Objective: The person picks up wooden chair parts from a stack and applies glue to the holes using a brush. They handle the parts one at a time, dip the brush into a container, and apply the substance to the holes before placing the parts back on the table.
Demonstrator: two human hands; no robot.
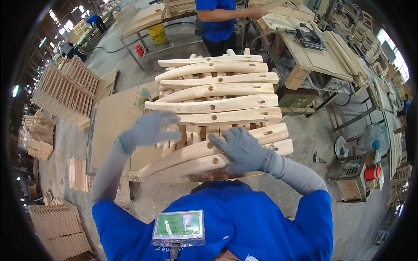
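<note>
My right hand (244,150), in a grey glove, grips the two nearest curved wooden bars (185,153), fingers and thumb pressed over their middles. Each pale bar has a round hole near the middle and a slot toward its right end. Near the left ends of the bars my left hand (156,128), also gloved, is in the air with its fingers apart, slightly blurred, holding nothing. Several similar bars (213,105) lie side by side just beyond, on top of more wooden pieces (193,135). A gap separates them from the gripped pair.
A flat brown board surface (115,126) extends left of the bars. Another person (217,21) in blue stands across, holding a piece of wood. Stacks of wooden parts (65,93) stand at left. At right are a workbench (313,56) and a fan (375,138).
</note>
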